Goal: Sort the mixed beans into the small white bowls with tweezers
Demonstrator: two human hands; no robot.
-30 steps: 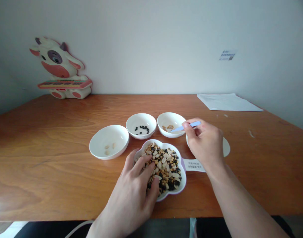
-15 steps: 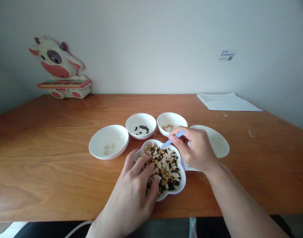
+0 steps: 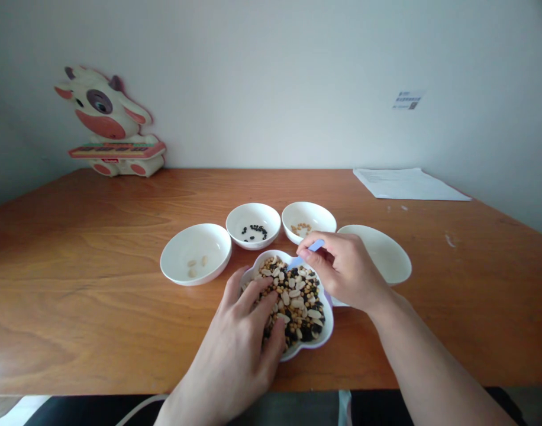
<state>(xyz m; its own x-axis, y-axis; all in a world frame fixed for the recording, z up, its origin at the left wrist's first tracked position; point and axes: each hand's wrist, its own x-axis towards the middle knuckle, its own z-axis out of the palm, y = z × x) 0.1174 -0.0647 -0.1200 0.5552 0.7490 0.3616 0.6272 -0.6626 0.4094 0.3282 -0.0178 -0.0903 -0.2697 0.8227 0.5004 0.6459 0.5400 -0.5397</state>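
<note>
A scalloped white bowl with a lavender outer edge holds a mix of shelled peanuts, black beans and small yellow beans. My left hand lies over the bowl's left side, fingers spread and reaching onto the mix. Between the thumb and fingers of my right hand is a flat, stick-like lavender plastic utensil. It slants down to the beans by the bowl's far rim; the shape of its tip is not clear. Behind stand a white bowl with three peanut pieces, another with black beans, and a third with yellow beans.
A white oval dish is partly hidden behind my right hand. At the back left of the wooden table stands a cow-shaped toy keyboard. Papers lie at the back right, below a label on the wall.
My right hand has moved slightly left and down, bringing the lavender utensil's lower end to the beans. My left hand stays over the bowl.
</note>
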